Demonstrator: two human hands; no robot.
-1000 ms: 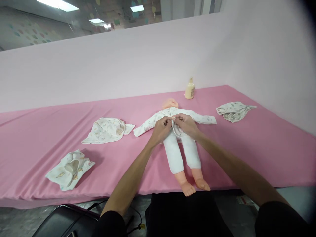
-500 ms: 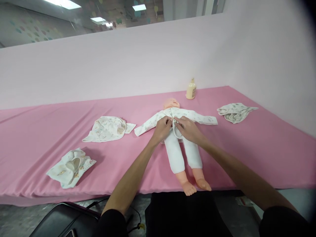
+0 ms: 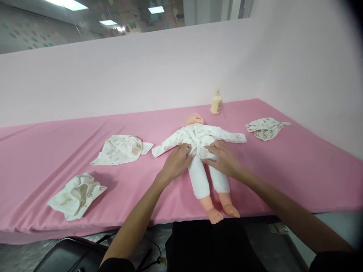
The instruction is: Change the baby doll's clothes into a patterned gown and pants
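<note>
A baby doll (image 3: 194, 119) lies on its back on the pink-covered table, its feet at the front edge. It wears a white printed baby shirt (image 3: 195, 132), arms stretched sideways in the long sleeves, and white leggings (image 3: 199, 179). My left hand (image 3: 176, 163) rests at the shirt's lower side, thumb and fingers apart. On the opposite side, my right hand (image 3: 225, 159) lies over the shirt's hem with its fingers spread. The front panels overlap between my hands. Some fingertips are hard to make out against the cloth.
A folded printed cloth garment (image 3: 121, 150) and another bunched one (image 3: 78, 196) lie to the left on the pink sheet (image 3: 136, 189). Another folded cloth (image 3: 266, 128) is at the right. A cream pump bottle (image 3: 216, 104) stands by the wall. A black chair (image 3: 70, 257) is below the table.
Both hands have parted from a pinch at the shirt's front middle and moved down and outward to its sides. The front now lies flatter and closed over the doll's belly.
</note>
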